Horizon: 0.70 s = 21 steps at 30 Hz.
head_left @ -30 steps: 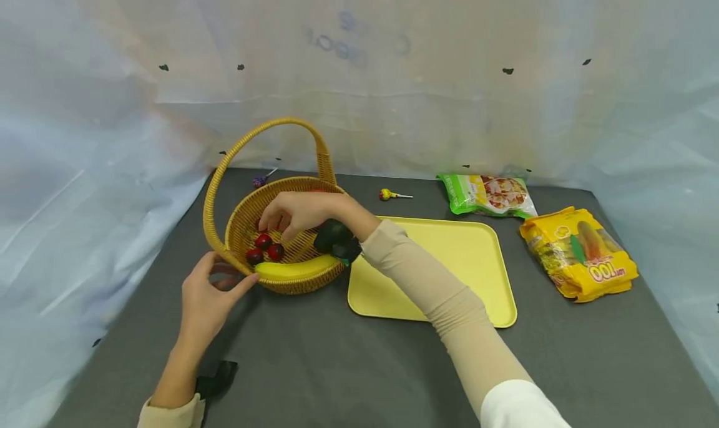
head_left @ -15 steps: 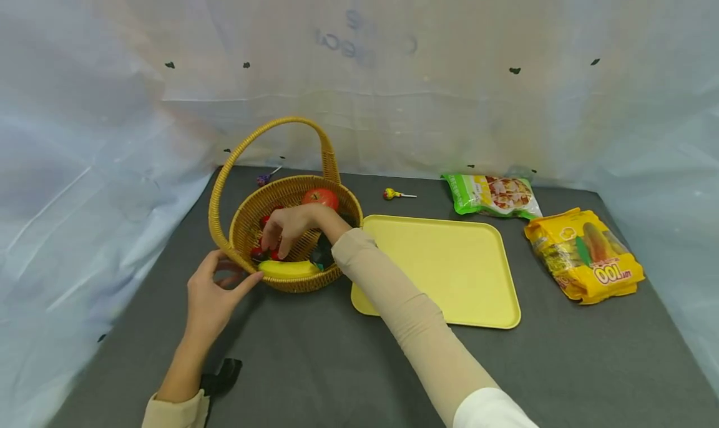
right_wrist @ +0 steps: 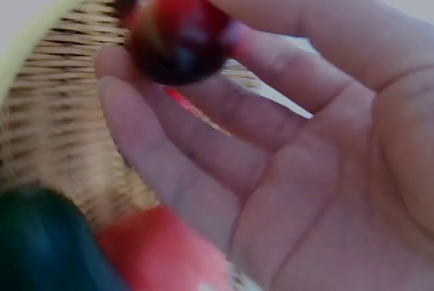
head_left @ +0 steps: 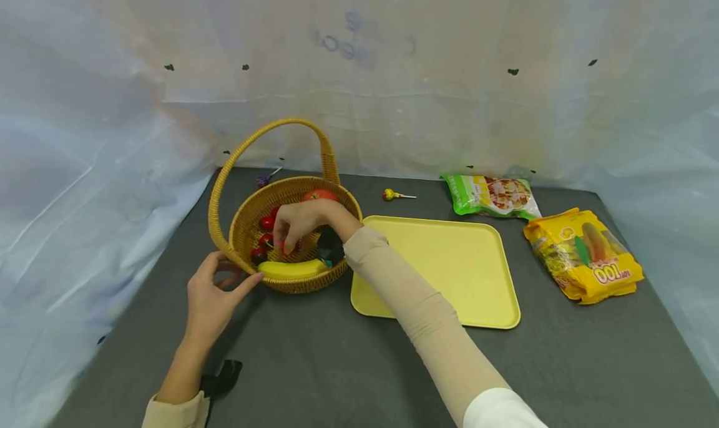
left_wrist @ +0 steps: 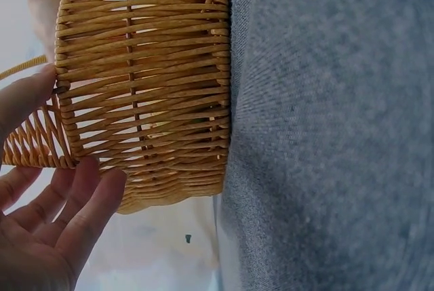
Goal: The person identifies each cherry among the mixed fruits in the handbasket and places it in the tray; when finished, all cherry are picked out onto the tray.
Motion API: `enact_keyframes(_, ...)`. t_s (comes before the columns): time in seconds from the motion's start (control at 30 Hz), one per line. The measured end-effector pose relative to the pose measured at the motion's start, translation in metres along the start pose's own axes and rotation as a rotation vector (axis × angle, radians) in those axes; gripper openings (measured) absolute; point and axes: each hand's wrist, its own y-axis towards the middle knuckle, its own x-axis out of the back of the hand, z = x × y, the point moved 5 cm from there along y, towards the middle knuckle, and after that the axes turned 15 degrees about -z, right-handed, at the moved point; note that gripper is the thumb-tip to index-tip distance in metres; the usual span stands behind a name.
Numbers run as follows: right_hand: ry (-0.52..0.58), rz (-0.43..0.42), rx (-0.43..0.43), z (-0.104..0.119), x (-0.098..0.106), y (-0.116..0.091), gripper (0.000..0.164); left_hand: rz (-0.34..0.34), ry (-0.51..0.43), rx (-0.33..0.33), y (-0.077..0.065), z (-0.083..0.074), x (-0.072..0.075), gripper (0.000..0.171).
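A yellow wicker basket [head_left: 298, 287] with a tall arched handle stands on the left of the table. My left hand [head_left: 210, 300] grips its near-left rim by the handle's foot, thumb on the edge and fingertips against the weave. Inside the basket, my right hand [head_left: 300, 219] pinches a dark red cherry [right_wrist: 180, 40] between thumb and fingers. Several more cherries [head_left: 266, 223] lie to the left of that hand. A banana [head_left: 292, 269] lies along the near side, and a round red fruit [head_left: 320, 194] at the back. One dark green rounded fruit [right_wrist: 47, 247] shows beneath the right hand.
Right of the basket lies a yellow tray [head_left: 449, 272]. Behind it is a yellow lollipop [head_left: 390, 194]; a purple lollipop [head_left: 264, 180] sits behind the basket. A green snack bag [head_left: 491, 195] and a yellow snack bag [head_left: 584, 256] lie at right. Plastic sheeting surrounds the table.
My right hand reached down among the cherries, then shifted slightly right and back with one cherry pinched. The left hand stays on the basket rim.
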Motion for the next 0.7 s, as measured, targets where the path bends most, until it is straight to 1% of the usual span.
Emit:
enact_keyframes(0.07,0.060,-0.054,0.068,0.002,0.014,-0.015,0.027,-0.001,-0.001,-0.003,-0.001,0.000,0.000,0.054)
enact_keyframes(0.17,0.165,-0.175,0.166,-0.003,0.040,-0.045,0.029,-0.006,-0.008,-0.007,-0.001,-0.001,0.000,0.054)
enact_keyframes(0.23,0.227,-0.272,0.200,-0.013,0.058,-0.071,0.027,-0.010,-0.012,-0.016,0.000,-0.002,0.000,0.054)
enact_keyframes(0.27,0.259,-0.318,0.201,-0.020,0.066,-0.084,0.026,-0.011,-0.014,-0.022,0.001,-0.003,0.001,0.054)
enact_keyframes(0.3,0.286,-0.365,0.190,-0.030,0.074,-0.097,0.026,-0.011,-0.014,-0.026,0.001,-0.003,0.001,0.053)
enact_keyframes(0.37,0.289,-0.455,0.152,-0.051,0.084,-0.121,0.026,-0.013,-0.009,-0.041,0.002,-0.003,0.001,0.053)
enact_keyframes(0.43,0.271,-0.512,0.095,-0.075,0.089,-0.139,0.027,-0.016,-0.004,-0.049,0.003,-0.003,0.001,0.052)
enact_keyframes(0.47,0.255,-0.524,0.065,-0.086,0.088,-0.146,0.028,-0.018,0.000,-0.050,0.003,-0.003,0.001,0.052)
enact_keyframes(0.53,0.196,-0.530,0.014,-0.108,0.084,-0.153,0.030,-0.020,0.004,-0.049,0.002,-0.002,0.001,0.052)
enact_keyframes(0.6,0.149,-0.520,-0.026,-0.126,0.077,-0.155,0.031,-0.018,0.002,-0.040,0.001,-0.002,0.001,0.051)
enact_keyframes(0.7,0.103,-0.513,-0.054,-0.142,0.067,-0.154,0.030,-0.013,-0.006,-0.029,-0.001,-0.001,0.000,0.051)
